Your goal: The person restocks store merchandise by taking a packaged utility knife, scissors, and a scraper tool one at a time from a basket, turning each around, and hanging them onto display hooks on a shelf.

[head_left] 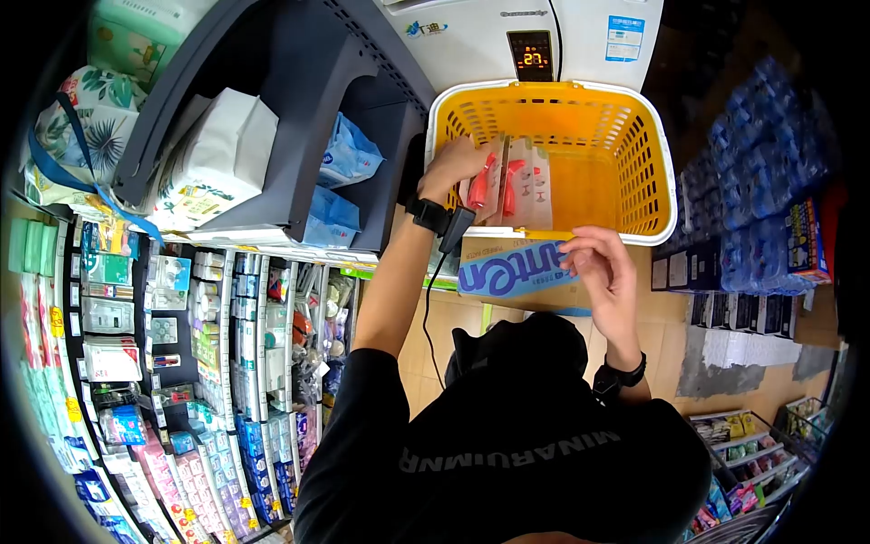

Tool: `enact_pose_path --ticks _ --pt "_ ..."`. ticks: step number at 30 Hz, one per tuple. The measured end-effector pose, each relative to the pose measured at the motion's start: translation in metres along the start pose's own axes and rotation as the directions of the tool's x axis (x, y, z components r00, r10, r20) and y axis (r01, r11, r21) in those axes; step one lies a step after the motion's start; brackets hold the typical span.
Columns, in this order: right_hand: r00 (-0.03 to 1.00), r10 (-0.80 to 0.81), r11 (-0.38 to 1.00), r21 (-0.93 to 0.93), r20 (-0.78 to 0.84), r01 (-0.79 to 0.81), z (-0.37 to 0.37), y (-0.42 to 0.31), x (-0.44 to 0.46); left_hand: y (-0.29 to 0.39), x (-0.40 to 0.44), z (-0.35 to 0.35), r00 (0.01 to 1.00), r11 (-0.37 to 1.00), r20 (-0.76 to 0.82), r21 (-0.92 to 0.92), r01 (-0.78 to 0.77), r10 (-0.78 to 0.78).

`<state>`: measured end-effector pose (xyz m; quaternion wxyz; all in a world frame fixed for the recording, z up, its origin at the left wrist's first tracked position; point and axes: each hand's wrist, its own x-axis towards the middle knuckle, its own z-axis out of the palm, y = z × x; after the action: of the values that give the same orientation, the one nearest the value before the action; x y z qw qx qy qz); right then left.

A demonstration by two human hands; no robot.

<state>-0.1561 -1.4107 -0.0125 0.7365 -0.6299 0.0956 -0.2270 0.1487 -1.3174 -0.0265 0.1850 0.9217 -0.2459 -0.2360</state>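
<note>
The left hand (458, 163) reached into the yellow shopping basket (616, 175), its fingers bent at the upper end of the flat packs (528, 190); whether they gripped one could not be told. The right hand (600, 263) held nothing visible, its fingers loosely curved and parted just beside the basket's near rim, above the printed cardboard box (507, 270).

The packs, with red-handled items showing on them, lay side by side in the left half of the basket, whose walls were slotted and whose rim was white. The printed box, blue with purple lettering, was at the basket's near side.

Left of the basket, a dark grey shelf unit (313, 91) held blue packs (349, 154) in its compartments, and a white package (217, 154) sat farther left. Beyond the basket stood a white appliance (462, 41) with a lit display. To the right, wrapped bottles (761, 181) were stacked above cartons (693, 272).
</note>
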Motion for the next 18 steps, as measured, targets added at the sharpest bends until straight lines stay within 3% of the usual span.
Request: enact_pose_path --ticks 4,10,14,16,18 --pt "1.000 0.007 1.000 0.028 0.005 -0.007 -0.002 0.002 0.002 -0.010 0.022 0.015 0.995 0.981 0.065 0.184 0.058 -0.071" --pt "1.000 0.022 0.999 0.037 0.014 -0.022 -0.007 0.005 0.003 -0.014 0.025 0.029 0.990 0.966 0.056 0.232 0.111 -0.127" --pt "0.999 0.047 0.998 0.042 -0.004 -0.046 -0.009 0.005 0.001 -0.023 0.029 0.031 0.992 0.959 0.085 0.277 0.062 -0.089" --pt "0.999 0.036 0.998 0.055 0.002 -0.036 -0.010 0.006 0.000 -0.022 0.025 0.032 0.992 0.944 -0.049 0.306 0.122 -0.112" --pt "0.999 0.035 0.998 0.053 0.001 -0.035 -0.011 0.007 -0.001 -0.043 0.040 0.038 0.996 0.960 -0.061 0.270 0.078 -0.063"
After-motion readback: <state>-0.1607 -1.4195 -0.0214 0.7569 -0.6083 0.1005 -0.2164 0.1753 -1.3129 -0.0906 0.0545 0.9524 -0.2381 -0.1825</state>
